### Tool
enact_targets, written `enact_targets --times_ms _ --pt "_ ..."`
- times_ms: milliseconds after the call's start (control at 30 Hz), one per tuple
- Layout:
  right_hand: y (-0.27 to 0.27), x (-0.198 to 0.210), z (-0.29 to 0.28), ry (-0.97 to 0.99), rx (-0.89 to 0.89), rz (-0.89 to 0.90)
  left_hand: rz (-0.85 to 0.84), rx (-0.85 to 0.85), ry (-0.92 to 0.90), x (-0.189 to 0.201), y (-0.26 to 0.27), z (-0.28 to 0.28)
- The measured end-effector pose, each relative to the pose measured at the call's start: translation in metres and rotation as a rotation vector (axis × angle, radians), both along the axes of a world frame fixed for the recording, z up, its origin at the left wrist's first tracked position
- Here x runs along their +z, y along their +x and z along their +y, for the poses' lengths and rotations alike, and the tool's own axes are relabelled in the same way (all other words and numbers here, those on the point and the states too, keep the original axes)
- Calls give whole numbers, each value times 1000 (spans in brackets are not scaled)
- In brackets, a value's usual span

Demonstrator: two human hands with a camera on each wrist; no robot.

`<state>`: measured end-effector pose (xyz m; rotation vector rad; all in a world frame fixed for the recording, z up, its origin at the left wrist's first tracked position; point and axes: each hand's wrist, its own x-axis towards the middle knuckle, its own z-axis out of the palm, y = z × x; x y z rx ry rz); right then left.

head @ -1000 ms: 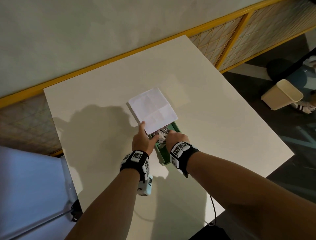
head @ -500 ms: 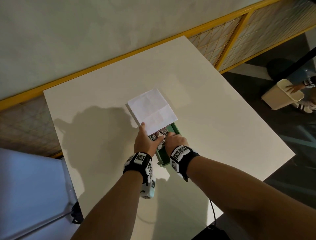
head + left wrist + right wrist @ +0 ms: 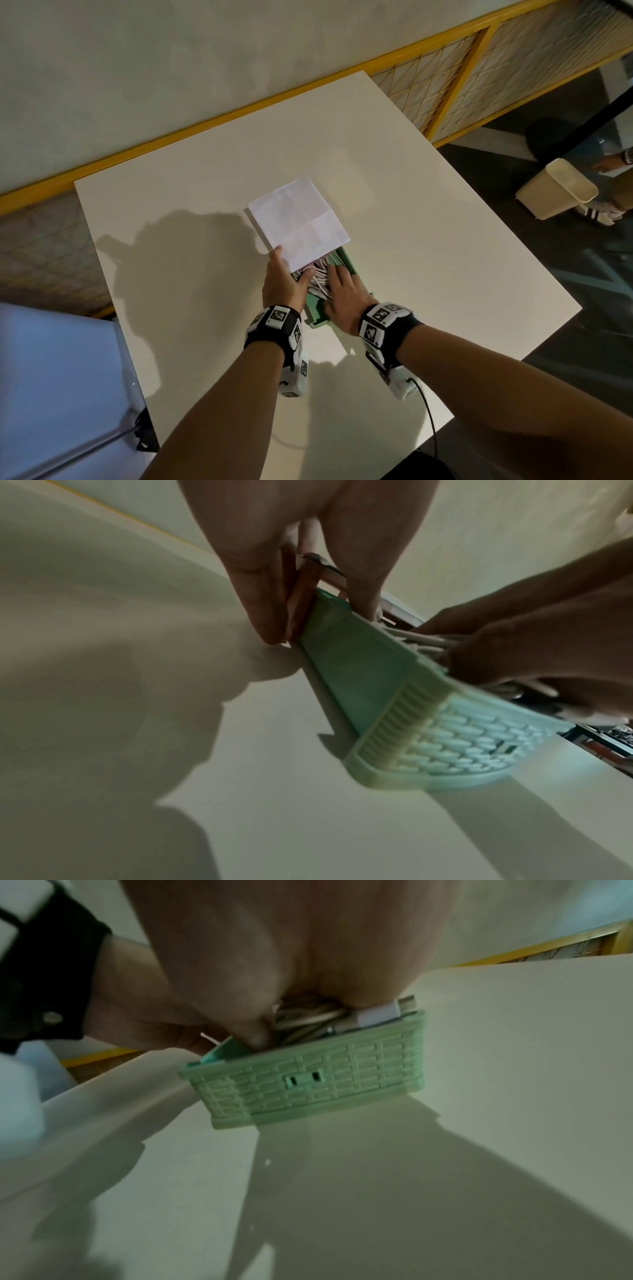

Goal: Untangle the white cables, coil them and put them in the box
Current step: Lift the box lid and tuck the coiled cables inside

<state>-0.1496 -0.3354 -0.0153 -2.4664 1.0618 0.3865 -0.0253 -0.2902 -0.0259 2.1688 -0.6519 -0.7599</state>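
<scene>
A green woven-pattern box (image 3: 317, 317) stands on the white table (image 3: 428, 240), filled with coiled white cables (image 3: 318, 275). My left hand (image 3: 282, 284) pinches the near corner of the white lid (image 3: 298, 222), which stands tilted up over the box's far half. My right hand (image 3: 342, 294) lies flat on the cables, fingers spread, pressing them down. In the left wrist view, fingers (image 3: 267, 588) grip the lid's edge beside the box (image 3: 359, 669). In the right wrist view, cables (image 3: 308, 1018) and a white plug (image 3: 377, 1015) bulge above the box's rim (image 3: 308, 1080).
A beige bin (image 3: 556, 190) and another person's shoes (image 3: 597, 210) are on the dark floor to the right. A yellow-framed mesh fence (image 3: 445, 68) runs behind the table. A pale surface (image 3: 51, 377) adjoins the table's left edge. A black wire (image 3: 428, 411) trails from my right wrist.
My right hand has gone from curled inside the box to flat, with fingers spread over the cables. My left hand keeps its hold on the raised lid.
</scene>
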Motion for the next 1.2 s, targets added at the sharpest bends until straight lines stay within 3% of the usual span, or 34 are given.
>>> enact_targets --times_ms 200,367,467,633,733,800,967,1200 --pt "11 -4 0 -126 45 122 -65 -78 24 -4 4 3" --pt "19 -8 0 -175 30 73 -44 -94 23 -6 5 7" --pt "18 -6 -2 -117 -5 -22 -40 -105 34 -10 4 9" --pt "-2 5 -19 112 -41 -325 -50 -116 64 -11 7 6" --pt "-30 8 -27 -17 -48 -401 -51 -122 65 -10 8 7" --pt "-52 6 -28 -89 -18 -375 -41 -126 55 -10 8 9" --pt "-75 0 -22 -243 253 -282 -49 -130 34 -10 9 10" --pt "-66 -4 -10 -340 302 -101 -77 -123 33 -7 8 10"
